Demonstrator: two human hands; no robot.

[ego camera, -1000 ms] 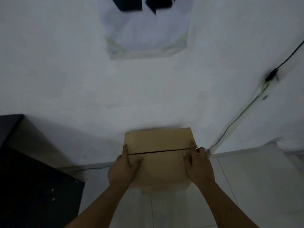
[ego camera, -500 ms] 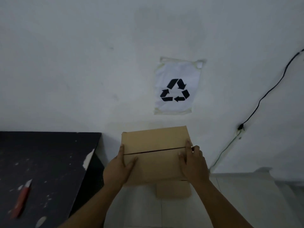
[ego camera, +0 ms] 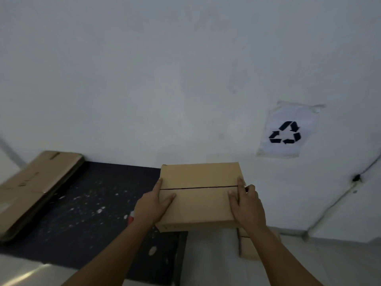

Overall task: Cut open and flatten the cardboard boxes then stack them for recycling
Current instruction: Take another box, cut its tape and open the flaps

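Observation:
I carry a closed brown cardboard box (ego camera: 199, 196) in the air, its top flaps meeting in a dark seam. My left hand (ego camera: 151, 205) grips its left side, thumb lying on the top. My right hand (ego camera: 246, 205) grips its right side, fingers over the top edge. The box hangs over the right end of a black table (ego camera: 86, 213). A stack of flattened cardboard (ego camera: 35, 190) lies on the table's left part. A red-handled cutter (ego camera: 130, 218) peeks out beside my left wrist, mostly hidden.
A white wall fills the background, with a paper recycling sign (ego camera: 285, 132) taped on it at the right. Another cardboard box (ego camera: 248, 247) sits on the floor below my right forearm. A dark cable (ego camera: 334, 201) runs down the wall at the right.
The view has swung left and the box has come with it from over the floor to the table's right end. The flattened stack has come into sight. Both hands keep their hold.

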